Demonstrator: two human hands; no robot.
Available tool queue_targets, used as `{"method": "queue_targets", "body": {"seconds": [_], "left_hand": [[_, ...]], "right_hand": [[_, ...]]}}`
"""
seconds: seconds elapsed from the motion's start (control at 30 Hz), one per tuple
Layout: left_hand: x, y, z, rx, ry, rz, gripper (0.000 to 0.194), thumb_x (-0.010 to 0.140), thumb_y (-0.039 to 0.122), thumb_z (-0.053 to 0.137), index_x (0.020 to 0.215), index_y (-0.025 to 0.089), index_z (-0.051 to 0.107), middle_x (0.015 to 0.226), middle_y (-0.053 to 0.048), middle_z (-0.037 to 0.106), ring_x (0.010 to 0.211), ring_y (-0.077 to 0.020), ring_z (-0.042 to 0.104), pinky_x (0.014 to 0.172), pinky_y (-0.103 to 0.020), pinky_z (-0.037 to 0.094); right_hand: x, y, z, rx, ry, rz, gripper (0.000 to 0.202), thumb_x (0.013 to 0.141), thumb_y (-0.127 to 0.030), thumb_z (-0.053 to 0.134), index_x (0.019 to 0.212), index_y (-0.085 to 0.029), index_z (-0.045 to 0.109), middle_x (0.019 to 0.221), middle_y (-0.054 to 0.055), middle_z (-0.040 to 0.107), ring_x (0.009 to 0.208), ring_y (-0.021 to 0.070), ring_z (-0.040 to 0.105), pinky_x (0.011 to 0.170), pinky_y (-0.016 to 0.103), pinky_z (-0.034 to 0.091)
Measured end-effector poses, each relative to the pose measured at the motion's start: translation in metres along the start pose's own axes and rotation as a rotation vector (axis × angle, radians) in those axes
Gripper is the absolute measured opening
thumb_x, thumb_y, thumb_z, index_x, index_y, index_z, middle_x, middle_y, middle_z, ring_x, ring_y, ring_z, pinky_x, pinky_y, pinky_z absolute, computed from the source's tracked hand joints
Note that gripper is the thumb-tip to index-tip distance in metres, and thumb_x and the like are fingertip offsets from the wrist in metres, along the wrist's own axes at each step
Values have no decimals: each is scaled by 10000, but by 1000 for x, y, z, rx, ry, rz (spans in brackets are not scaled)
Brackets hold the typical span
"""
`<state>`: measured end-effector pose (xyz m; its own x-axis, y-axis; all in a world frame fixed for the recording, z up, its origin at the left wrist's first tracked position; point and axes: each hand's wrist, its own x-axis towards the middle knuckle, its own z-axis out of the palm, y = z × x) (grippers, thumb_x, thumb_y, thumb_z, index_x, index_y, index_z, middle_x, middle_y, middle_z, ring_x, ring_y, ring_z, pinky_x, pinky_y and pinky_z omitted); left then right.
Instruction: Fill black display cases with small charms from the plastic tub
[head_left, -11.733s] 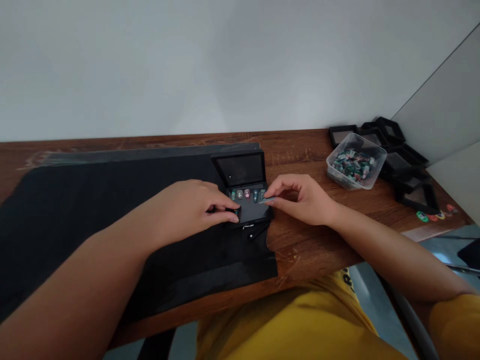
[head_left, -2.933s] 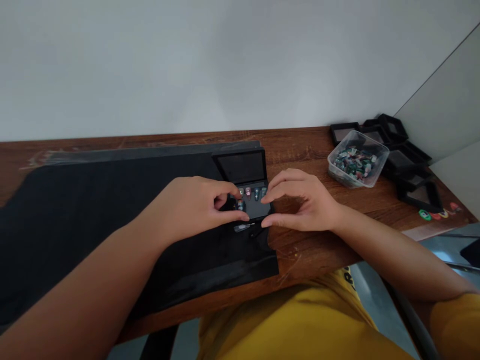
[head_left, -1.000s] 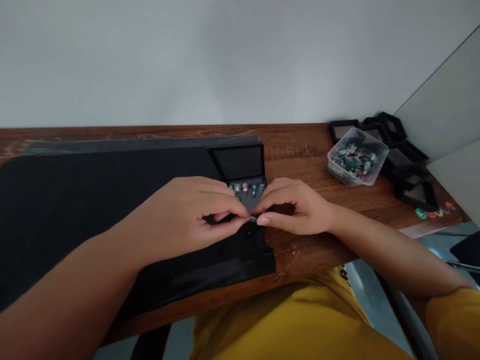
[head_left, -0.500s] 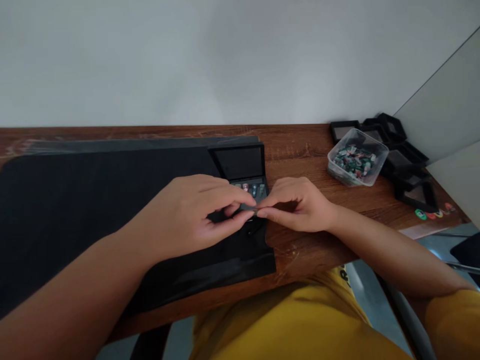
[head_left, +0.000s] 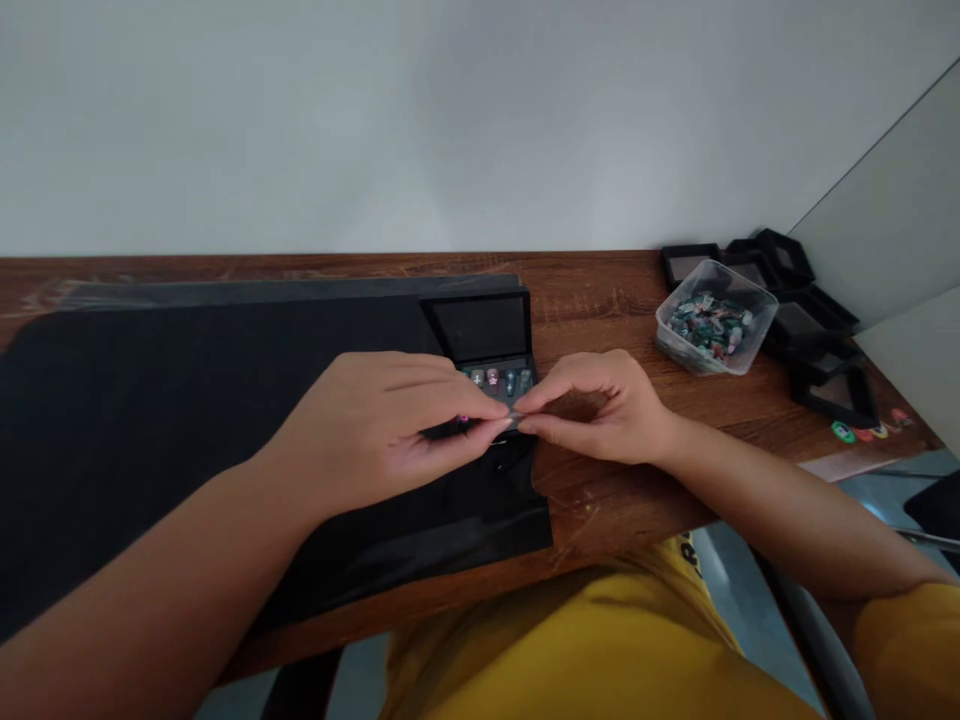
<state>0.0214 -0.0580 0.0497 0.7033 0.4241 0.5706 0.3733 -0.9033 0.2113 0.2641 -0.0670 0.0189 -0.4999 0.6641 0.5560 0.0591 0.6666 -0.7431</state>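
Fingers pinched, my left hand point(head_left: 375, 430) and right hand point(head_left: 600, 405) grasp a thin piece point(head_left: 514, 415) over the open case point(head_left: 481, 329), its long axis running sideways between them, its pointing end hidden.

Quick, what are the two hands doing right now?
Left hand: closed, pinching a tiny piece, too small to name.
Right hand: closed, seems to pinch its other end.
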Motion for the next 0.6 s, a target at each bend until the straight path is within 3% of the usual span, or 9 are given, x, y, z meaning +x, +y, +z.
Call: {"method": "queue_targets", "body": {"seconds": [0.17, 0.4, 0.6], "left_hand": [[-1, -1, 1, 9, 15, -16, 128, 1034, 331, 615, 961, 281, 708, 793, 51, 780, 677, -127, 725, 613, -253, 528], [-2, 0, 7, -26, 17, -48, 97, 1033, 325, 617, 1031, 293, 708, 866, 30, 793, 737, -149, 731, 702, -289, 581], [-3, -1, 11, -56, 40, -41, 104, 1030, 281, 619, 1019, 285, 722, 910, 6, 801, 867, -189, 741, 839, -357, 618]], "right_hand": [[1, 0, 0, -128, 56, -81, 40, 907, -171, 765, 938, -172, 788, 862, 40, 822, 731, 125, 749, 704, 239, 581], [3, -1, 0, -137, 76, -157, 35, 928, -160, 746, 908, -182, 765, 867, 44, 821, 778, 138, 770, 756, 258, 598], [2, -4, 0, -225, 65, -123, 23, 923, -180, 728, 914, -196, 742, 875, 31, 811, 771, 136, 749, 751, 261, 588]]}}
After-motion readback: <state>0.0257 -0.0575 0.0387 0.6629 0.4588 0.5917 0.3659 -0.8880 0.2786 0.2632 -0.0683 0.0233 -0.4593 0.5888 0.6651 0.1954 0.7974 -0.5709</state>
